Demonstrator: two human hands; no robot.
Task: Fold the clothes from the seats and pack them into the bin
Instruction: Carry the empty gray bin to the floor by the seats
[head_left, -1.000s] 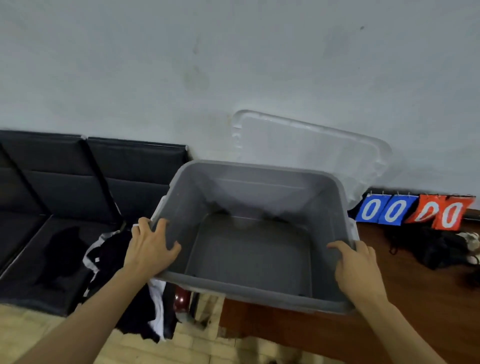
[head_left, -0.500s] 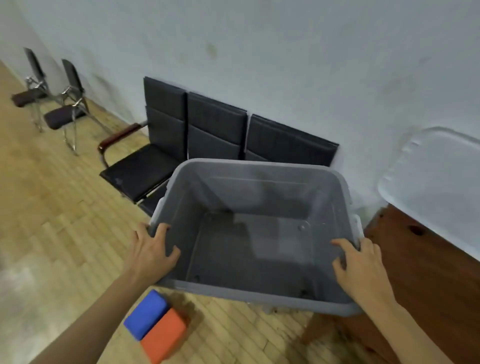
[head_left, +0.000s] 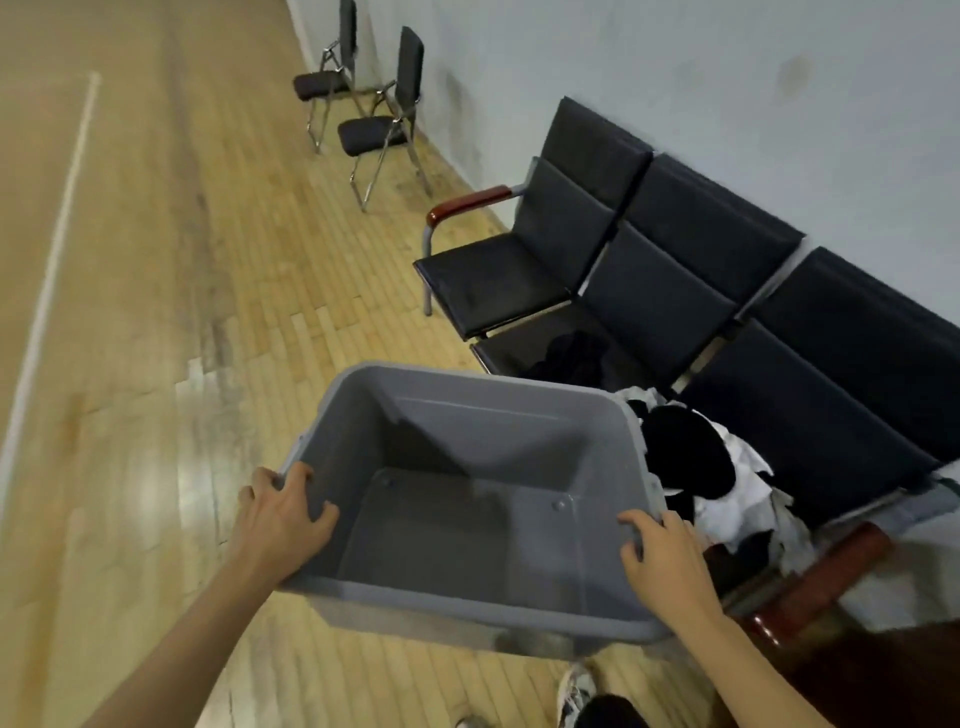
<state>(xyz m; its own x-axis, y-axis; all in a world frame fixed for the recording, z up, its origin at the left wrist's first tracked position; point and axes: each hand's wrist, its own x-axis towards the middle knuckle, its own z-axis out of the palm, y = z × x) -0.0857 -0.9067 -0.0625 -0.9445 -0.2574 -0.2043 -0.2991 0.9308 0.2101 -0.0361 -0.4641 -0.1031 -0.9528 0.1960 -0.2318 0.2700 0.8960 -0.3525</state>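
The grey bin is held clear of the wooden floor, empty, just beside the row of black seats; the left hand grips its left rim with fingers curled over the edge into the interior, and the right hand grips the right rim likewise. A heap of black and white clothes lies on the nearest seat, just beside the bin's right wall, with a dark garment on the middle seat. Two folding chairs stand along the wall, well apart.
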